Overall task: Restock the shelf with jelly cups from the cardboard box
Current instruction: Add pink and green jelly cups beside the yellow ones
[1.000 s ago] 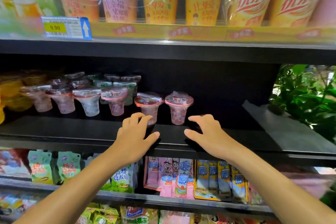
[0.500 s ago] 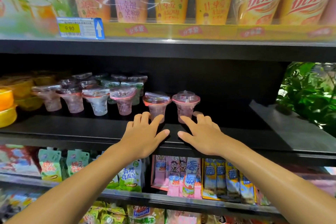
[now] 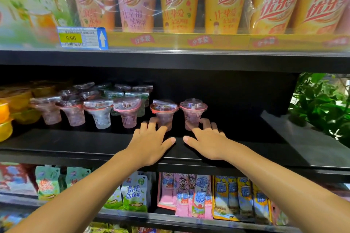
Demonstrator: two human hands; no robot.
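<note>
**Hands at two jelly cups on a black shelf**

Black, matte shelf board point(image 3: 85, 145) runs across a store rack. Fingertips point(image 3: 151, 122) of the left hand point(image 3: 149, 143) touch the base of a clear, funnel-shaped jelly cup point(image 3: 163, 114) with a pink rim and a film lid; its fingers are spread and nearly straight. Beside it, the right hand point(image 3: 210, 141) curls its fingers around the foot of a second matching cup point(image 3: 192, 112), thumb stretched flat. More such cups point(image 3: 98, 111) stand in a row to the left. Above, glossy, tapered drink cups point(image 3: 180, 0) sit wrapped in plastic, near a price tag point(image 3: 82, 38).
</note>
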